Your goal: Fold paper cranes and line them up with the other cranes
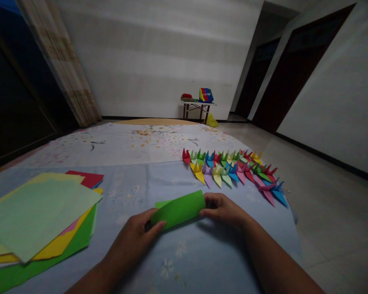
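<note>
A green sheet of paper (180, 210), bent over on itself, is held between both hands just above the blue flowered cloth. My left hand (139, 230) grips its left end, thumb in front and fingers behind. My right hand (222, 208) pinches the right end between thumb and fingers. Beyond the right hand, folded paper cranes in many colours (216, 173) stand in rows. On the left lies a loose stack of coloured paper sheets (46, 208), a pale green one on top.
The cloth-covered table (125, 143) has a rounded right edge. Against the far wall stands a small table (199, 103) with a colourful box (206, 95) on it, and a yellow bag (212, 121) lies on the floor beside it.
</note>
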Action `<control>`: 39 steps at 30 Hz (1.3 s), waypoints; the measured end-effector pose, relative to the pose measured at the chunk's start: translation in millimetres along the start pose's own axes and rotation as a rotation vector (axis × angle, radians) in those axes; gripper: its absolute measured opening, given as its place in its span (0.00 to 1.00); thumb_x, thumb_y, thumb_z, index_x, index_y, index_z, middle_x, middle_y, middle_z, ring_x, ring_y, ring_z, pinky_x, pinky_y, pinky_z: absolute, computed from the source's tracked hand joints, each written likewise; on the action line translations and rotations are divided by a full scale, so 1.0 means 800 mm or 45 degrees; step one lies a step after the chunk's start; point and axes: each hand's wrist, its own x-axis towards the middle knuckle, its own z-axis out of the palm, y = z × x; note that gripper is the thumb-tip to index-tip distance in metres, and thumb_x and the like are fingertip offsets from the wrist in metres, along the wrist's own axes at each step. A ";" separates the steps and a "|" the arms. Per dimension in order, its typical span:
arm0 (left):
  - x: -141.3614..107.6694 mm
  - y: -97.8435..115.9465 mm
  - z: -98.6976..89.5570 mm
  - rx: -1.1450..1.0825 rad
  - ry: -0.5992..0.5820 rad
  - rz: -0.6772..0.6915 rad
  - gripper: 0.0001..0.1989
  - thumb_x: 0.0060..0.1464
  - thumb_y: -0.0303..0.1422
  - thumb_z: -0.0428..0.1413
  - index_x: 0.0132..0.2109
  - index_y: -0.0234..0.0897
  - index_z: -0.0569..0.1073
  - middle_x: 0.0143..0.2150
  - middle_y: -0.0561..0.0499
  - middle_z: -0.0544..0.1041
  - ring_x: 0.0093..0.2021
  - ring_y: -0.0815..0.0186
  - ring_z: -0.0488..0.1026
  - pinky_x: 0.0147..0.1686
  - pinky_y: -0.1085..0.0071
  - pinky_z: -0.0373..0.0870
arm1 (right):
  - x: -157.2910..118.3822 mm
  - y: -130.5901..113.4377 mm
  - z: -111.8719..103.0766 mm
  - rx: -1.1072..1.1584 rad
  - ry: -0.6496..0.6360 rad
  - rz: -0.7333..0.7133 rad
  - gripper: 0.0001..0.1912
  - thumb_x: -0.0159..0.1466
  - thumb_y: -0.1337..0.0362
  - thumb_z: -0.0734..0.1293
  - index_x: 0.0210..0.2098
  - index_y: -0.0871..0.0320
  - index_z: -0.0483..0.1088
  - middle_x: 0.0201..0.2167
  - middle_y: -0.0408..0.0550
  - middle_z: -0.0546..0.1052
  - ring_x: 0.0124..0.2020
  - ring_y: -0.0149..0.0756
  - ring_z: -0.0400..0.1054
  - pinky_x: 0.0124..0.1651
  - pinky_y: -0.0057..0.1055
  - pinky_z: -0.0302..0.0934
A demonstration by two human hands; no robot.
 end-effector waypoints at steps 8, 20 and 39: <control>0.004 -0.009 0.016 -0.140 0.136 -0.161 0.30 0.53 0.40 0.51 0.60 0.37 0.51 0.30 0.54 0.73 0.31 0.64 0.72 0.34 0.68 0.68 | 0.005 -0.003 0.008 -0.227 0.203 0.084 0.18 0.54 0.61 0.68 0.42 0.61 0.66 0.21 0.38 0.66 0.23 0.26 0.60 0.25 0.22 0.53; -0.004 -0.003 0.015 0.304 0.101 0.012 0.14 0.57 0.37 0.45 0.46 0.43 0.72 0.39 0.50 0.75 0.39 0.63 0.72 0.41 0.66 0.67 | 0.000 -0.011 0.013 -0.718 0.255 0.126 0.31 0.55 0.62 0.65 0.57 0.58 0.55 0.22 0.37 0.66 0.25 0.29 0.60 0.29 0.25 0.52; -0.005 0.004 0.018 0.426 0.046 -0.043 0.14 0.58 0.38 0.46 0.41 0.43 0.75 0.33 0.51 0.72 0.34 0.65 0.72 0.35 0.69 0.66 | 0.000 -0.012 0.016 -0.832 0.238 0.179 0.32 0.55 0.61 0.65 0.58 0.56 0.55 0.25 0.40 0.69 0.26 0.30 0.62 0.30 0.25 0.52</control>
